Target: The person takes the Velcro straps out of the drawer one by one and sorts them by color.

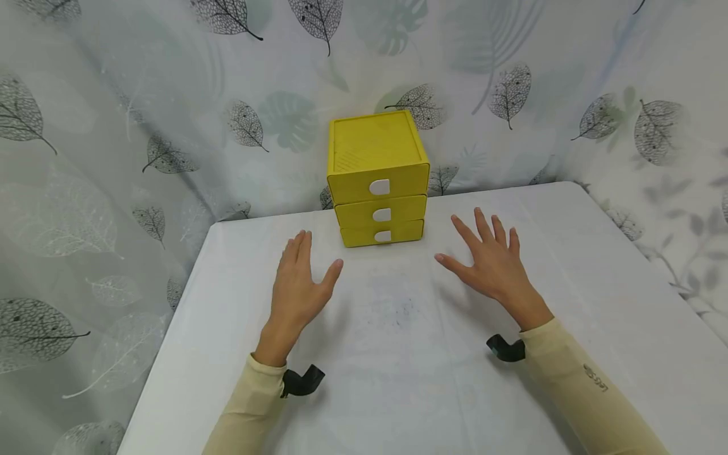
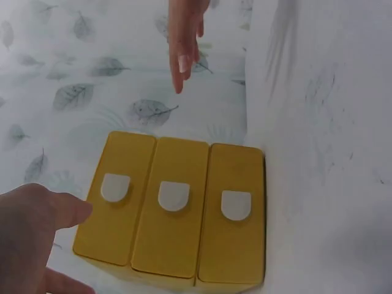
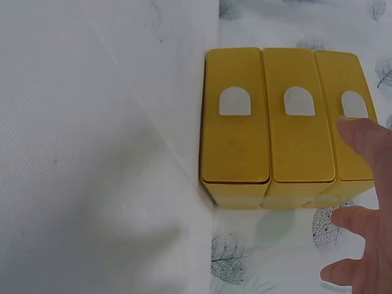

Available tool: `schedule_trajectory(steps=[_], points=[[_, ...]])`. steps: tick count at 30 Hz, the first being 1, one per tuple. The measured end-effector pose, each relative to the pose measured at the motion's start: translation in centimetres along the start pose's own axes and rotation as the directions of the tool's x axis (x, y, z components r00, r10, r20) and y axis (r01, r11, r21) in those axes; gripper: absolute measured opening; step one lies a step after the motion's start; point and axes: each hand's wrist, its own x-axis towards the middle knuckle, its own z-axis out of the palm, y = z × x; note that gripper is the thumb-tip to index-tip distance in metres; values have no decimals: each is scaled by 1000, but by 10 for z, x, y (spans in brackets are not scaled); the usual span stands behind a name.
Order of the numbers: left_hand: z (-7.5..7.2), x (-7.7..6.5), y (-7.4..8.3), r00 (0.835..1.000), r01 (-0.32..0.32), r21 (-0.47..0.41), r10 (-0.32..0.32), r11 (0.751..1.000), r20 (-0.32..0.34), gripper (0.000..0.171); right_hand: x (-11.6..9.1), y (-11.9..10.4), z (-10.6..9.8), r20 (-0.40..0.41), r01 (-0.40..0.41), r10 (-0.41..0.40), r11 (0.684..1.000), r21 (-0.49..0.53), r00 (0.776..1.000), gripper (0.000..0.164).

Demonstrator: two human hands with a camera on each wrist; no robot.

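Plenty of table (image 1: 392,392) fronts the far-edge drawer unit (image 1: 361,180); left hand (image 1: 297,287), right hand (image 1: 493,265) hover, fingers extended, holding nothing.

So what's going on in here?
A person reaches both arms over a white table. The left grip and right grip hold nothing, fingers extended, in front of a yellow drawer unit at the table's far side. Its three drawers look closed.
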Motion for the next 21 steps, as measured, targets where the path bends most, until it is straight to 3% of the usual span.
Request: schedule_trajectory(steps=[4,13,21], points=[[0,6,12,998,-28,-34,26,999,-50,74,-1,-1,-1,-9,5,-5,1000,1,1000,93],[8,34,36,975,-186,-68,176,980,-137,52,-4,-11,-7,-22,10,-9,1000,25,1000,94],[18,56,53,964,-226,-154,197,962,-180,43,-5,-19,-11,-60,31,-28,999,43,998,93]])
